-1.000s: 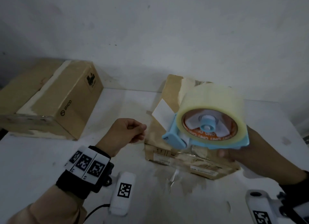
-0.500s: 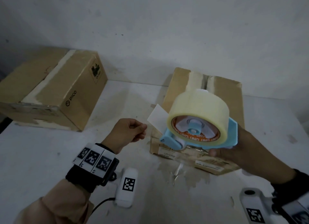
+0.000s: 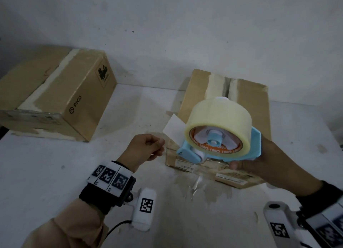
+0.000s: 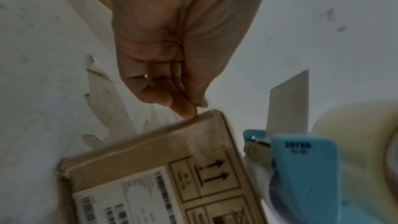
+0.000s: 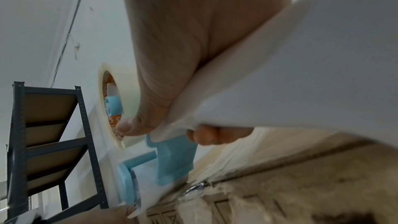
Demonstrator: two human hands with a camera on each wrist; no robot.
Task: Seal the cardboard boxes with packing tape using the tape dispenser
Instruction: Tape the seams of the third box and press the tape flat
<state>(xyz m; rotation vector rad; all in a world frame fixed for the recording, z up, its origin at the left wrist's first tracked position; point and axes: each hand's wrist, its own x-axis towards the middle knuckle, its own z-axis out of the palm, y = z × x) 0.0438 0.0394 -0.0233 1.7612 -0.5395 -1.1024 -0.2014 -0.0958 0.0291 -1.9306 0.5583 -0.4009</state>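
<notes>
Head view, right hand (image 3: 263,160) gripping dispenser (image 3: 220,151) (fingers curled)

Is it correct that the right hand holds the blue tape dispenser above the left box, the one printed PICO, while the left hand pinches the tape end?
Not quite. The right hand holds the blue tape dispenser above the right box, not the PICO box, which sits apart at the left. The head view shows this. The left hand does appear to pinch the tape end.
</notes>
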